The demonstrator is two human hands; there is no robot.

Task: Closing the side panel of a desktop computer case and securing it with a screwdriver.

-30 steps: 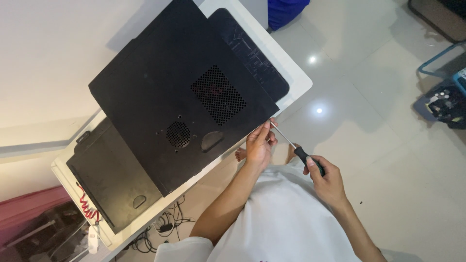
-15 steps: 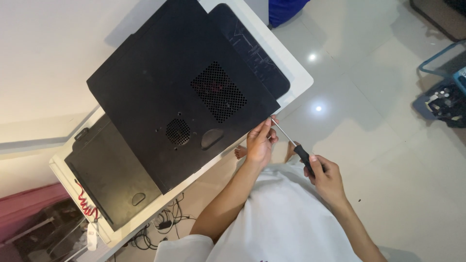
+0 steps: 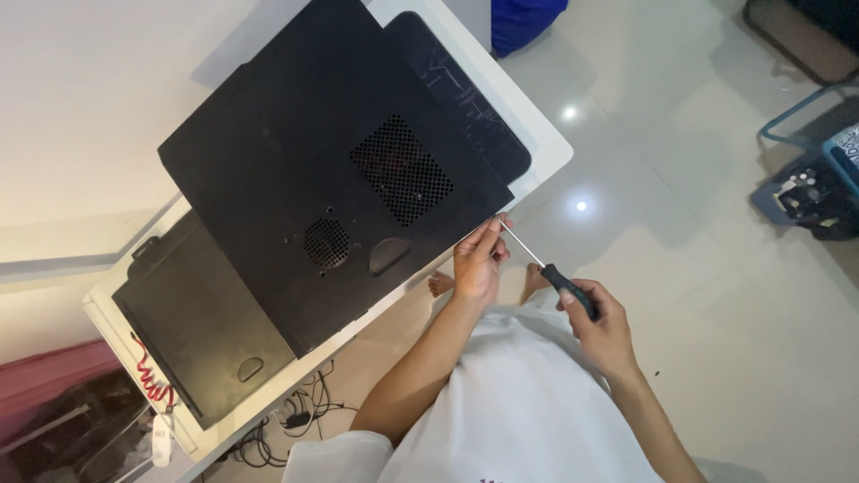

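White worktop (image 3: 546, 143) carries a stiff, heavy-looking black case (image 3: 295, 206); left hand (image 3: 477, 262) pinches the screwdriver (image 3: 548, 270) tip at its edge, right hand (image 3: 598, 324) grips the handle.

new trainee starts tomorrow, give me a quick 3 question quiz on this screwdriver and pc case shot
1. True or false: the right hand grips the screwdriver by its dark handle.
2. Where does the left hand sit? A) flat on the mesh vent B) at the screwdriver's tip by the panel's edge C) on the red cable
3. Fill in: the black case panel lies on a ___ table.

Key
1. True.
2. B: its fingers pinch near the tip, at the corner of the panel. The mesh vent and red cable are untouched.
3. White.
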